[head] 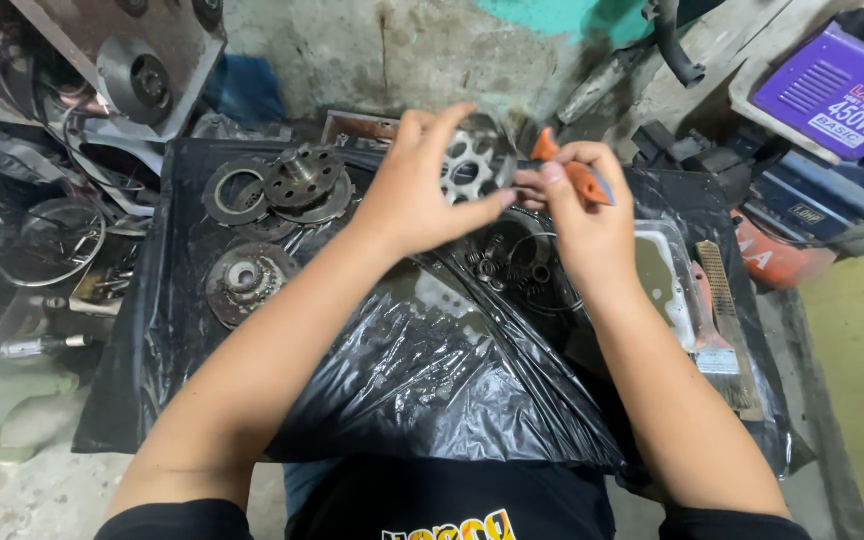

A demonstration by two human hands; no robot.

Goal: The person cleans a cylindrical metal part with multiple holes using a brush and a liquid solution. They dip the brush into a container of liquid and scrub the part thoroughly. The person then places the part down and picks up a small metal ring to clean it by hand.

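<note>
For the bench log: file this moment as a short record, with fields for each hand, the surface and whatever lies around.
left hand: left hand holds a round perforated metal part
right hand: right hand grips an orange-handled tool, its tip at that part
surface: wet black plastic sheet
left of hands: stacked metal discs; hub part
under hands: small springs and rings
right side: clear tray of murky liquid; paintbrush; wire brush

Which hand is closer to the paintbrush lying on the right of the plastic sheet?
Right. The right hand holds an orange-handled tool up and left of the paintbrush; the left hand is further left, at the metal hub.
</note>
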